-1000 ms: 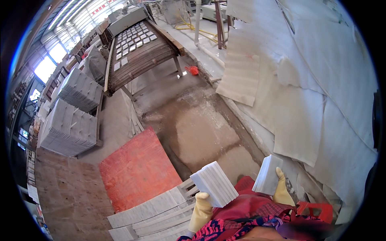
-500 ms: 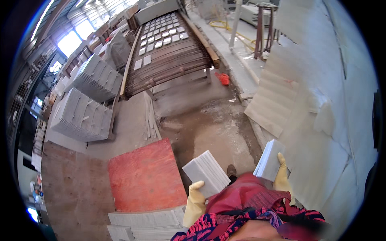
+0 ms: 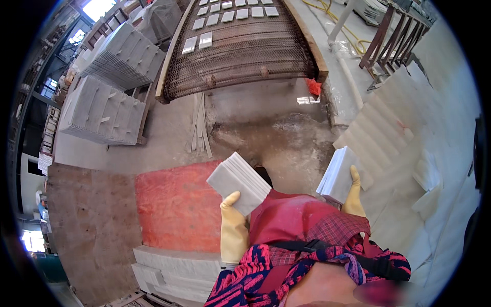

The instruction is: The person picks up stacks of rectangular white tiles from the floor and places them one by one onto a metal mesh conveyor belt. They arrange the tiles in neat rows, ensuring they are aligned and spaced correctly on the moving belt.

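My left hand (image 3: 232, 222), in a yellow rubber glove, grips a stack of pale grey stone tiles (image 3: 238, 181) held up over the red board. My right hand (image 3: 353, 197), also gloved in yellow, holds a second stack of grey tiles (image 3: 337, 175) at my right side. A red apron (image 3: 291, 220) covers my front between the two hands. Ahead lies a wire-mesh conveyor (image 3: 245, 48) carrying several small white tiles (image 3: 204, 39).
A red board (image 3: 176, 204) lies on the floor at the left, with stacked grey slabs (image 3: 176, 268) at its near edge. Large blocks of stacked tiles (image 3: 99, 110) stand far left. Stepped white slabs (image 3: 388, 128) rise on the right. Damp concrete floor (image 3: 276, 135) lies ahead.
The view has swung toward the mesh conveyor, which is now closer and centred. Both hands still hold their tile stacks, and the red board has come nearer below.
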### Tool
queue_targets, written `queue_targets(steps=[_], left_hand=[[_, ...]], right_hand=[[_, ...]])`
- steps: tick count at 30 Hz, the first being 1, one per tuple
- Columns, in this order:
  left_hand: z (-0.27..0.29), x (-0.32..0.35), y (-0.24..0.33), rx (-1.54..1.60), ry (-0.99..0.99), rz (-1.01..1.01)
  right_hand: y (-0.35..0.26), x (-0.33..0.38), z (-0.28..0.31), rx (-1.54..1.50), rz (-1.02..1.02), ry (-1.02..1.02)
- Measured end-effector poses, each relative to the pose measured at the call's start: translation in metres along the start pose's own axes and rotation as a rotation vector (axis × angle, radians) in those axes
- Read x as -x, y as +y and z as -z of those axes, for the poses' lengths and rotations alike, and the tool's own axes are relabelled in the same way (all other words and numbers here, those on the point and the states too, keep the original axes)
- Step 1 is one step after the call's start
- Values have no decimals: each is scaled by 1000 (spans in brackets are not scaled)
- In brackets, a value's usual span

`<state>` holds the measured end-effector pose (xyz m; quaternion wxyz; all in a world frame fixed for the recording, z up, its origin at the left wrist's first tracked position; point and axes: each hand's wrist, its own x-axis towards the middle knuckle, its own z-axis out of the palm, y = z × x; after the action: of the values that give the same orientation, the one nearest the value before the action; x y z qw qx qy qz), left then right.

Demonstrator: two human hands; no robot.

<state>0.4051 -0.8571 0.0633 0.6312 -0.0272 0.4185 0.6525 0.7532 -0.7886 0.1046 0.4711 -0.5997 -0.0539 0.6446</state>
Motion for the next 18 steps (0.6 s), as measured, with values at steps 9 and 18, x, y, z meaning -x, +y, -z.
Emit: queue_targets(steps=[9, 18], left_hand=[[-98, -255, 193, -176, -208, -74], [-177, -479, 320, -578, 102, -207]], right_hand=[[-83, -143, -208, -92, 98, -19], [-138, -212, -344, -34, -31, -32]])
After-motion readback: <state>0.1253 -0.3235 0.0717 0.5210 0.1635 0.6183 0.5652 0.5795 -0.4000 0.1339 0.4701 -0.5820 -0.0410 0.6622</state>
